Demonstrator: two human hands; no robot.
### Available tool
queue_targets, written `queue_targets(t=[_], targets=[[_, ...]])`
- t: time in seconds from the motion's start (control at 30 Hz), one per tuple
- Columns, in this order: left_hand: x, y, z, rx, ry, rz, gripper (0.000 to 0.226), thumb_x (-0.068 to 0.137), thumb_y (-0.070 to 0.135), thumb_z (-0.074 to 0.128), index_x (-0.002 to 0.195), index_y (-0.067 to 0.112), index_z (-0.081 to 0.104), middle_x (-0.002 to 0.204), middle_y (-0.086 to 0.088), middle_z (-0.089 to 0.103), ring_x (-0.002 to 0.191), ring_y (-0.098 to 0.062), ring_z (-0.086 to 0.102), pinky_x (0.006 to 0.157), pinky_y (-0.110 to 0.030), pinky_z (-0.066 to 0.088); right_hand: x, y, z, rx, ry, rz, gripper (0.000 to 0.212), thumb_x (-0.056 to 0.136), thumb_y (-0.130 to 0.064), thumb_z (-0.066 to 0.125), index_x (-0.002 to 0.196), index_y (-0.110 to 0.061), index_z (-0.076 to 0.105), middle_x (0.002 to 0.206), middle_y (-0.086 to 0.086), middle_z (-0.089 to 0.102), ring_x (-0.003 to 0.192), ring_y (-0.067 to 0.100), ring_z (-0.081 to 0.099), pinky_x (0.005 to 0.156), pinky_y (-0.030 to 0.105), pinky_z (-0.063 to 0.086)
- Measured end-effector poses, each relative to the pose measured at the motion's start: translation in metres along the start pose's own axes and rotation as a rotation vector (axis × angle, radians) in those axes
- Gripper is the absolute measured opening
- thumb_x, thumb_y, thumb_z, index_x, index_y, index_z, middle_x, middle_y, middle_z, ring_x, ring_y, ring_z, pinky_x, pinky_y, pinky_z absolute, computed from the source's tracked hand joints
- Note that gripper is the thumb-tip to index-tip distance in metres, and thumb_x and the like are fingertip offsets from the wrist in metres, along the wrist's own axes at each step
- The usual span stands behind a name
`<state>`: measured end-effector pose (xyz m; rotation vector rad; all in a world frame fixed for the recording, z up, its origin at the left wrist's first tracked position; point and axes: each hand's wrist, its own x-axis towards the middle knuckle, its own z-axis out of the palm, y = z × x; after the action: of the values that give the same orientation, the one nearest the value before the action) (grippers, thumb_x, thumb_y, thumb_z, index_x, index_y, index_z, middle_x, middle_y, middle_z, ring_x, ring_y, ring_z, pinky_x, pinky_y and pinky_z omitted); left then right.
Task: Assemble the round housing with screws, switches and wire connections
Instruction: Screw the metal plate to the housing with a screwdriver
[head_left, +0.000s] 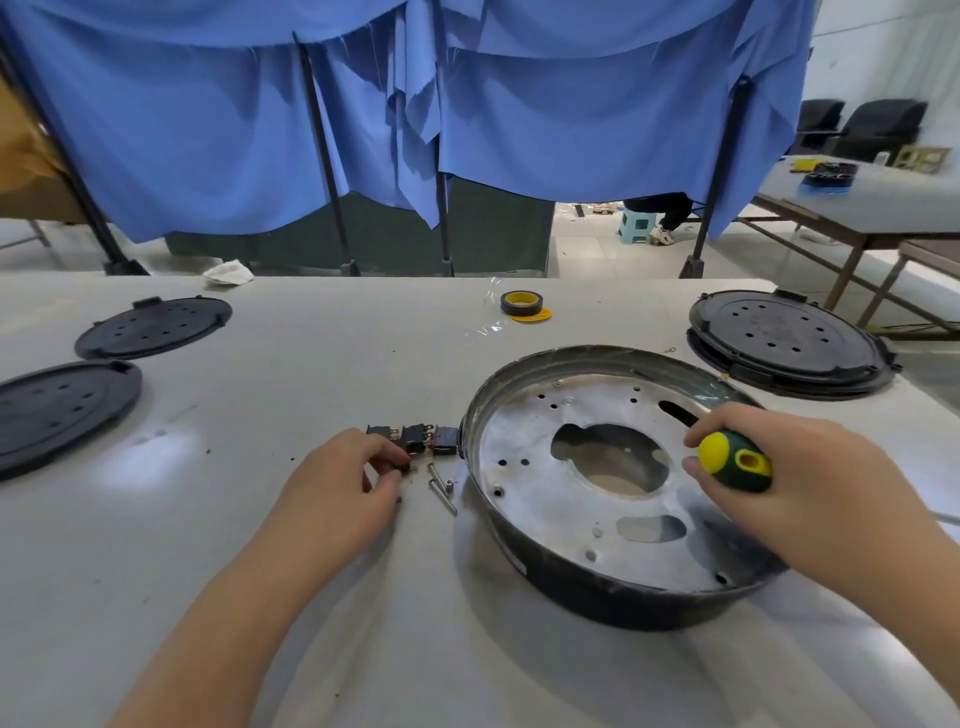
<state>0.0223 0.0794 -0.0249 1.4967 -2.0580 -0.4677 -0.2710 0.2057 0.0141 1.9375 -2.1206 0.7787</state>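
Screwdriver (735, 461) shaft hidden behind right hand (795, 483), fingers wrapped round handle over round housing (613, 483). Left hand (343, 478) fingers curled, pinching switches (413, 440) just left of housing; screws (441, 488) beside them on bench (311, 597).

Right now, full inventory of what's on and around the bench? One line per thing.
Round black metal housing with silver base plate: 1, on the table, right of centre.
Small black switches: 3, in a row left of the housing.
Silver screws: a few, loose, below the switches.
Black round perforated covers: 2 at far left; a stack at far right.
Roll of black tape with yellow core: 1, far centre.
Blue cloth curtain: behind the table.
White table: 1.
Green and yellow screwdriver: 1, gripped over the housing.
Left hand: fingers pinch the leftmost switch.
Right hand: grips the screwdriver.
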Motion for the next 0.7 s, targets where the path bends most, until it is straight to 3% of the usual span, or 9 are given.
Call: queue_targets(t=[0.23,0.47,0.6,0.7], targets=[[-0.007,0.006,0.026,0.085,-0.028,0.222,0.022,0.092,0.029,0.060,0.112,0.024,0.069,0.091,0.011,0.048,0.086,-0.011,0.047,0.078,-0.024,0.036,-0.001,-0.001,0.000,0.024,-0.011,0.013,0.017,0.075,-0.027,0.074,0.082,-0.035,0.060,0.064,-0.011,0.062,0.062,0.020,0.057,0.054,0.038,0.051],[-0.007,0.011,0.033,0.137,0.003,0.241,0.010,0.089,0.022,0.063,0.092,0.019,0.072,0.091,0.004,0.056,0.091,-0.019,0.052,0.080,-0.032,0.040,-0.001,-0.008,-0.004,0.160,0.187,-0.023,0.024,0.075,-0.043,0.070,0.085,-0.024,0.060,0.067,-0.007,0.061,0.060,0.017,0.058,0.050,0.032,0.047],[-0.008,0.014,0.033,0.053,0.018,0.253,0.008,0.088,0.018,0.065,0.081,0.023,0.064,0.082,0.009,0.056,0.080,-0.012,0.050,0.074,-0.029,0.039,0.005,0.006,-0.007,0.253,0.193,0.203,0.032,0.084,-0.059,0.052,0.096,-0.030,0.044,0.074,-0.010,0.055,0.065,0.008,0.054,0.051,0.028,0.040],[-0.011,0.014,0.029,-0.067,0.034,0.224,0.021,0.086,0.019,0.065,0.075,0.036,0.060,0.076,0.017,0.063,0.074,-0.002,0.056,0.062,-0.015,0.035,0.014,0.035,-0.005,0.386,0.156,0.402,0.017,0.092,-0.045,0.040,0.102,-0.030,0.039,0.084,-0.004,0.054,0.071,0.012,0.052,0.056,0.031,0.038]])
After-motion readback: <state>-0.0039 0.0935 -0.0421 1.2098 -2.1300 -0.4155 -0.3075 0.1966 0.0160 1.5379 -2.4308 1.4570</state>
